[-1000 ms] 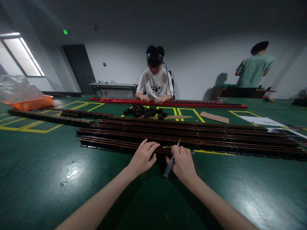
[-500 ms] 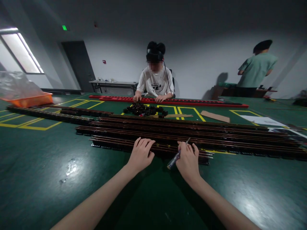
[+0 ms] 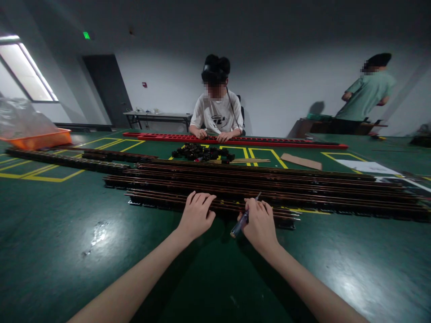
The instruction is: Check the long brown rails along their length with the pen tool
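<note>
- Near black bar with copper-coloured rods [image 3: 229,206]: table's near edge side, just beyond both palms; long axis runs left-right, across the forearms.
- Left hand [image 3: 196,216]: fingers lie over bar, left of its right end; can't tell if pinching.
- Right hand [image 3: 261,224]: nearer bar's right end; fingers closed round a slim screwdriver with translucent dark handle [image 3: 239,225], shaft tilted up and away.
- Bar looks glossy, straight, rod tips protruding.

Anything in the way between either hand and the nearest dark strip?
Nothing visible. The left hand has its fingers on the nearest dark strip; the right hand is at it too, gripping a screwdriver-like tool.
</note>
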Demonstrator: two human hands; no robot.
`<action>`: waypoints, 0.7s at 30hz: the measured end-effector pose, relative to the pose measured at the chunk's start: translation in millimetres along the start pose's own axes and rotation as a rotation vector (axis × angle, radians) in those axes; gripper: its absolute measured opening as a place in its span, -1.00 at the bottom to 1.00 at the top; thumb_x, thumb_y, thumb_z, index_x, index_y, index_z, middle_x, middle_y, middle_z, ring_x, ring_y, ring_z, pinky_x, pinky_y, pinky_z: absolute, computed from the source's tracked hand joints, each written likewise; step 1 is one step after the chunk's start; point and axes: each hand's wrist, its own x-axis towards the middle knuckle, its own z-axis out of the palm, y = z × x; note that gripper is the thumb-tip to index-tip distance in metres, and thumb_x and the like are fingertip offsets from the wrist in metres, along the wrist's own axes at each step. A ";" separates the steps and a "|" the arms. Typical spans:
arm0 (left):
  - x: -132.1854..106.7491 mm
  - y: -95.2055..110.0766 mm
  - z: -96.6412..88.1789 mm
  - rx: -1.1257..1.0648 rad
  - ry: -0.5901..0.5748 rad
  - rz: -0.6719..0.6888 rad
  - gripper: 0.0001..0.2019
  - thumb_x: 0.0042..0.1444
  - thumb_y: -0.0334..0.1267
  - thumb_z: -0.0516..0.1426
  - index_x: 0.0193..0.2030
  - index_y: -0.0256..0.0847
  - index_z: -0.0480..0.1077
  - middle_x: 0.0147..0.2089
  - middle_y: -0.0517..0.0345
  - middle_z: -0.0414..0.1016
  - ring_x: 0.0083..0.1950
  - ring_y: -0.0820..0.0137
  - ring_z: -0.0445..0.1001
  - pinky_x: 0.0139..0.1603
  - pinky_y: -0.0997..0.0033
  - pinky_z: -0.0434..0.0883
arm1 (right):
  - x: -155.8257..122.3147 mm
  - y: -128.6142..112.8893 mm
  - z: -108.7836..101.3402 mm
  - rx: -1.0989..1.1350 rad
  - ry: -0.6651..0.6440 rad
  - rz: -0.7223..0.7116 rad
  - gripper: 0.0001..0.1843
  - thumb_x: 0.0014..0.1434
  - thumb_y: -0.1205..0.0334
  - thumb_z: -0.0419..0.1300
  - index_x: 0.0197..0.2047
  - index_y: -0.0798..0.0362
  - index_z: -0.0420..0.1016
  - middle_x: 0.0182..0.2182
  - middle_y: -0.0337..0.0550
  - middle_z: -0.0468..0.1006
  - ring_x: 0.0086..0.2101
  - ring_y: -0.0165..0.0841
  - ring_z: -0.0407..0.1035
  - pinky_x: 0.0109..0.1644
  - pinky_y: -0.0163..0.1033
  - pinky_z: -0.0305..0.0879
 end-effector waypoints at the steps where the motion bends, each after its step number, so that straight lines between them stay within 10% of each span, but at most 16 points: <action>1: 0.2 0.1 -0.3 -0.001 -0.005 0.000 -0.64 0.04 -0.37 -0.02 0.01 -0.19 0.33 -0.03 0.03 0.45 0.07 0.22 0.36 0.25 -0.05 0.10 | -0.1 -0.5 0.0 -0.007 0.004 0.009 -0.79 -0.06 0.46 0.06 -0.34 0.03 0.15 -0.32 -0.02 0.52 -0.23 -0.15 0.39 0.07 -0.04 0.04; 21: 0.3 0.8 1.3 0.003 0.013 -0.002 -0.65 0.07 -0.27 -0.02 0.01 -0.19 0.34 -0.04 0.01 0.46 0.06 0.21 0.36 0.24 -0.07 0.10 | -0.5 5.3 -1.4 0.042 0.066 0.028 -0.70 -0.17 0.48 0.04 -0.33 0.01 0.11 -0.30 -0.02 0.48 -0.23 -0.14 0.35 0.04 -0.04 0.06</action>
